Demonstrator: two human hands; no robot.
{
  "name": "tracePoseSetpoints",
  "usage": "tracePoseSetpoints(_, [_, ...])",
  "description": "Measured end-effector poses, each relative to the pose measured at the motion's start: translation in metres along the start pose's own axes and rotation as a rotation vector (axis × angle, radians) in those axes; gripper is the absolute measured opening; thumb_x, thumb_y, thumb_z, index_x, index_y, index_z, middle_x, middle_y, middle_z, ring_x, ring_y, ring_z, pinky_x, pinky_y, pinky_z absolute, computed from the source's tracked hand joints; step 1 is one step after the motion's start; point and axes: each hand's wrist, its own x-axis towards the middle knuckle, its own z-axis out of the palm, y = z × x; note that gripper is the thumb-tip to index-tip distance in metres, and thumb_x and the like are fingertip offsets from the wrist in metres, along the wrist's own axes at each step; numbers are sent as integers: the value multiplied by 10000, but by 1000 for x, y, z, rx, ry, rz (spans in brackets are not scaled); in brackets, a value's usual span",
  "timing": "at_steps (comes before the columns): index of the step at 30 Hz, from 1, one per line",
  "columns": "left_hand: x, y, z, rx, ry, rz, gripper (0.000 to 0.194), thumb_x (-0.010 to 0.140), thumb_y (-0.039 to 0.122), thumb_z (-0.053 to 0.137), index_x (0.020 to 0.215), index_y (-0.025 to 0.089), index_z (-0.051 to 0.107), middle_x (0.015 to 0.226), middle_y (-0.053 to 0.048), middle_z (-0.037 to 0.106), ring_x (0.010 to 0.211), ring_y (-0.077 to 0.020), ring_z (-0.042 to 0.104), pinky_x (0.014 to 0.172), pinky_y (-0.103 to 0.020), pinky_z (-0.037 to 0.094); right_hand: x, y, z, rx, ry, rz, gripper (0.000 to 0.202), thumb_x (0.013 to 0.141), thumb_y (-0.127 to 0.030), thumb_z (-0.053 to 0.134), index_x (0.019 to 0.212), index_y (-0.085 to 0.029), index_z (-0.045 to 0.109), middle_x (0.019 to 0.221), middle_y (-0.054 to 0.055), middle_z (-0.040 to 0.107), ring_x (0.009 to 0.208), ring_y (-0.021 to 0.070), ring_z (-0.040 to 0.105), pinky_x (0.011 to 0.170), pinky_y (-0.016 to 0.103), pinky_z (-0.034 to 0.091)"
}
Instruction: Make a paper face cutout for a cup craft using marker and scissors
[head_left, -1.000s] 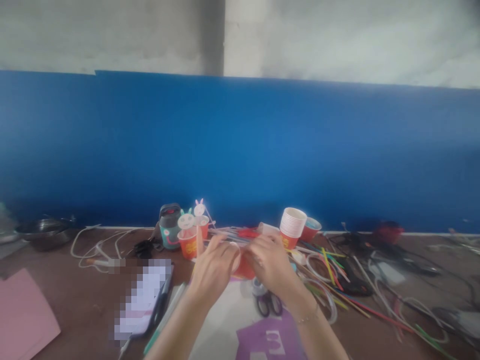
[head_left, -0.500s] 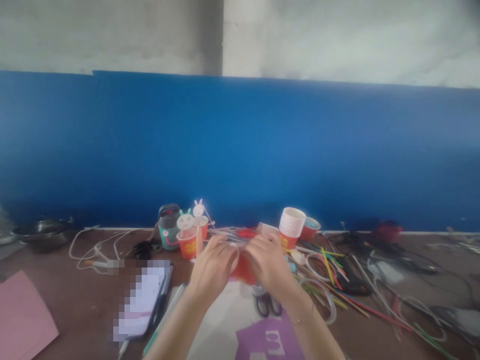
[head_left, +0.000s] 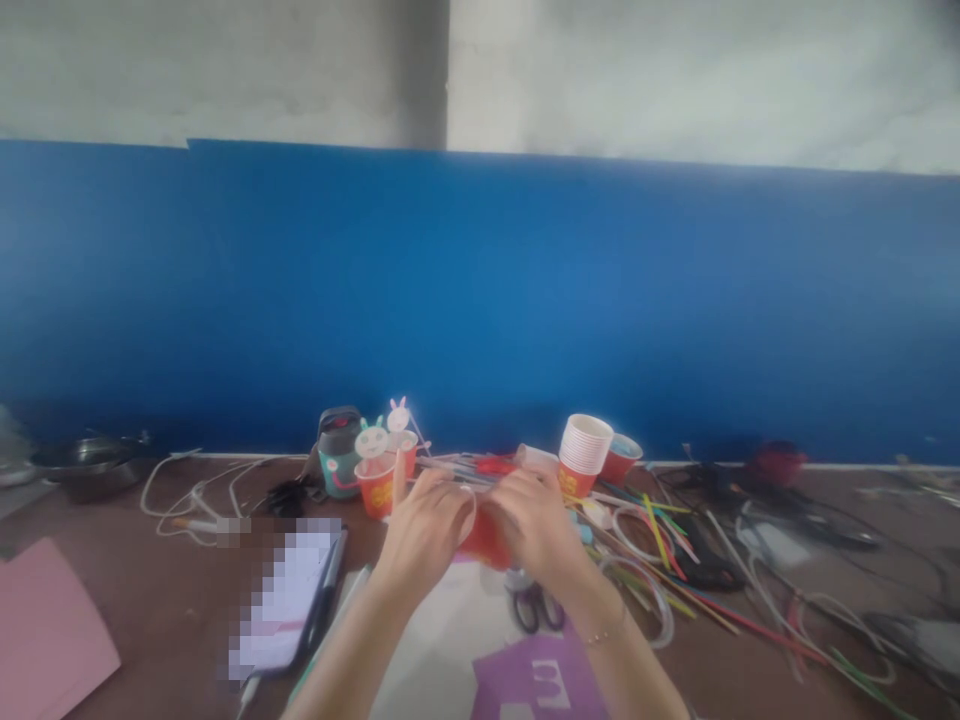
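Between my two hands is a red paper cup [head_left: 486, 540], tipped on its side with its pale rim toward the left. My left hand [head_left: 426, 525] grips it at the rim, index finger pointing up. On the other side my right hand [head_left: 536, 520] is closed around the cup's body, its fingertips hidden behind the hand. Below the hands lie dark-handled scissors [head_left: 534, 608], white paper [head_left: 439, 640] and a purple sheet with cut-outs [head_left: 517, 668]. Just left of my left hand stands a red cup [head_left: 377, 492] with a bunny-like paper face on it.
A stack of paper cups [head_left: 583, 455] stands behind my right hand. Coloured pipe cleaners [head_left: 697, 600] and cables spread over the right side. A phone [head_left: 289, 600] and pink paper [head_left: 52, 635] lie left. A blue panel [head_left: 480, 290] closes off the back.
Both hands stay almost in place on the cup. The view has shifted very slightly; nothing was let go or picked up.
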Motion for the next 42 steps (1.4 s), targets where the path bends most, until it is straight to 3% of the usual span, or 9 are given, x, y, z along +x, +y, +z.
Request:
tracePoseSetpoints(3, [1, 0, -1, 30, 14, 15, 194, 901, 202, 467, 824, 206, 645, 780, -10, 706, 969, -228, 587, 1024, -473, 321, -1, 5, -2, 13, 16, 46, 134, 896, -216, 519, 861, -216, 648, 787, 15, 682, 772, 180, 591, 833, 355, 307])
tracePoseSetpoints(12, [1, 3, -3, 39, 12, 18, 222, 913, 206, 447, 819, 219, 648, 773, 2, 700, 933, -217, 587, 1096, -558, 117, -3, 7, 0, 12, -6, 8, 181, 892, -172, 481, 799, -205, 633, 735, 14, 660, 754, 177, 584, 833, 357, 312])
tracePoseSetpoints(21, [0, 1, 2, 74, -45, 0, 227, 916, 216, 444, 798, 226, 638, 742, 2, 687, 902, -202, 578, 1107, -565, 70, -1, 1, -1, 9, -21, 42, 151, 878, -143, 485, 824, -188, 619, 774, 39, 671, 772, 196, 591, 828, 378, 350])
tracePoseSetpoints(26, [0, 2, 2, 28, -27, -25, 199, 906, 224, 463, 814, 221, 639, 770, -10, 697, 919, -217, 579, 1100, -555, 126, -2, 4, -1, 17, -26, 72, 142, 875, -160, 504, 816, -197, 628, 765, 27, 672, 764, 188, 595, 834, 376, 351])
tracePoseSetpoints(32, [0, 3, 4, 26, -29, -26, 197, 902, 196, 460, 814, 225, 633, 765, 3, 694, 892, -198, 587, 1108, -560, 46, -1, 1, 2, 38, -39, 47, 170, 888, -146, 473, 833, -190, 628, 767, 30, 664, 777, 189, 590, 868, 392, 346])
tracePoseSetpoints(35, [0, 0, 4, 28, -36, -21, 196, 907, 203, 458, 821, 219, 633, 762, 9, 690, 888, -191, 587, 1108, -552, 81, -2, 1, 4, 54, -39, 53, 183, 890, -151, 474, 834, -192, 642, 764, 36, 669, 783, 198, 588, 868, 413, 357])
tracePoseSetpoints(38, [1, -3, 2, 39, -4, -26, 198, 898, 197, 466, 800, 216, 637, 763, 3, 697, 904, -204, 584, 1105, -544, 104, -3, 5, 5, 170, -3, 167, 129, 859, -216, 548, 921, -206, 660, 863, 55, 691, 848, 217, 607, 867, 424, 395])
tracePoseSetpoints(42, [2, -7, -1, 23, 36, -78, 187, 878, 173, 483, 821, 233, 650, 774, 5, 707, 875, -206, 586, 1099, -578, -10, -2, 10, 5, 625, 37, 568, 384, 761, -341, 662, 1107, -186, 598, 935, 76, 692, 849, 228, 647, 758, 374, 493])
